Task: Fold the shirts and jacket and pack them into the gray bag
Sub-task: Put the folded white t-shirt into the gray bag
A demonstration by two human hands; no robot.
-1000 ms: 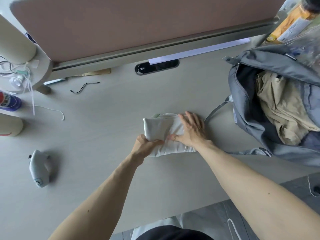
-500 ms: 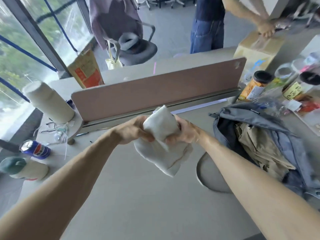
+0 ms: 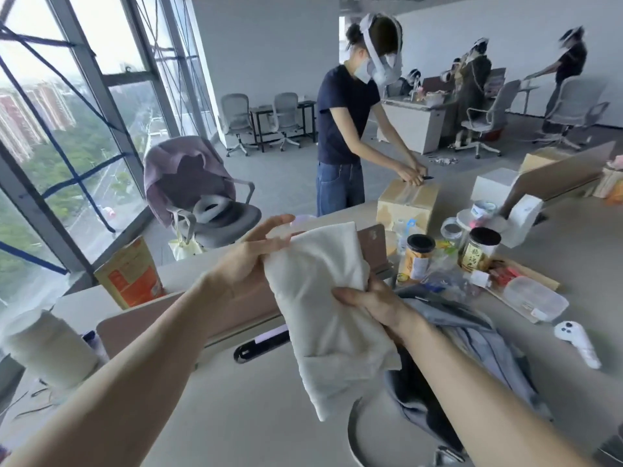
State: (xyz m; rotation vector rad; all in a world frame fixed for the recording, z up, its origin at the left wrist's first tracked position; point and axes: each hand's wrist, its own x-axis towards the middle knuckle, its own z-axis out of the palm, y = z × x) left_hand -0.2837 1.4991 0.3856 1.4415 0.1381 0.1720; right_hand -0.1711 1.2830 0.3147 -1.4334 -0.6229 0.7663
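We held the folded white cloth shirt (image 3: 320,298) over the gray fabric bag (image 3: 472,335) | right hand (image 3: 377,306) gripped it | left hand (image 3: 249,257) touched it, fingers straight

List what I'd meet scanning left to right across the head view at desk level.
White roll → orange packet → left hand → folded white shirt → orange jar → yellow-labelled jar → clear plastic box → white controller. The right hand and gray bag overlap the shirt, so they are omitted.
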